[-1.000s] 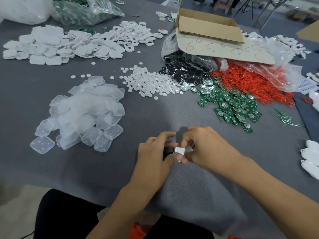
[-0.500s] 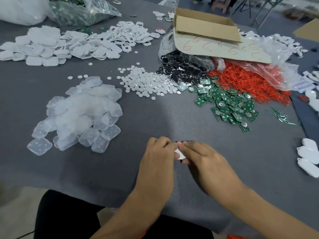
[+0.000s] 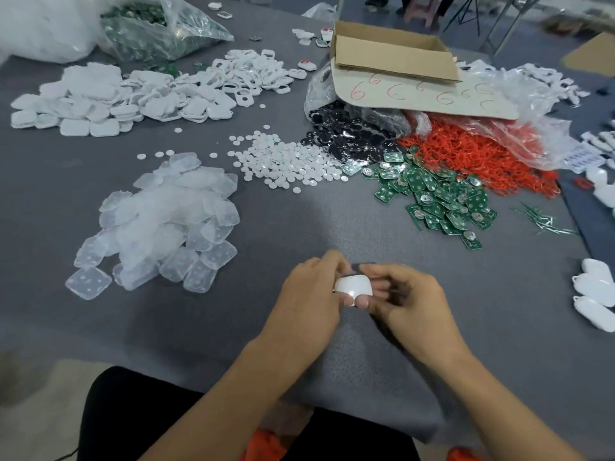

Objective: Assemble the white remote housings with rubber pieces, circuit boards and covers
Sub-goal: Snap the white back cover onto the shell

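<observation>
Pinching the small rounded white plastic remote housing, the left hand and right hand now show its smooth face, previously hidden, suggesting this unit is closed.

Table cover: grey cloth, matt, felt-like.
Held housing: white plastic, smooth, glossy highlight.
Housing pile: white plastic, satin.
Rubber pads: translucent, frosted.
Discs: white, matt.
Black pieces: glossy.
Red rings: rubbery, matt.
Circuit boards: green laminate, shiny metal domes.
Cardboard box: brown, matt.
Bag: clear plastic film, crinkled, glossy.
Pins: thin bright metal.
</observation>
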A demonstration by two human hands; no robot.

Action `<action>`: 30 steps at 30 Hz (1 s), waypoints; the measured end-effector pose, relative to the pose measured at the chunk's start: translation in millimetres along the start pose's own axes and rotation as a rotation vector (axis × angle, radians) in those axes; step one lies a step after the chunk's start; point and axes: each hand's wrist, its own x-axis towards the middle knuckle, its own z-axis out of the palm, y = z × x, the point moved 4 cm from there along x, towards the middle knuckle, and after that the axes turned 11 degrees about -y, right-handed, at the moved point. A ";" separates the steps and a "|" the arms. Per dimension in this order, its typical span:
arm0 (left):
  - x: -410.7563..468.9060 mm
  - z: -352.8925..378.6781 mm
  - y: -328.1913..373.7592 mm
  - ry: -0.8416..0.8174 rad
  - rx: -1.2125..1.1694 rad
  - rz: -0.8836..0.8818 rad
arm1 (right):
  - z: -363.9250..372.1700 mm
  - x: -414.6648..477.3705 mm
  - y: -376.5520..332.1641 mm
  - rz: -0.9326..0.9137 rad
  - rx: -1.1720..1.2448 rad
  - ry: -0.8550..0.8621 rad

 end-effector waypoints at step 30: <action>21.3 77.0 44.7 -0.018 -0.490 0.136 | -47.5 -65.1 45.2 0.117 0.114 0.546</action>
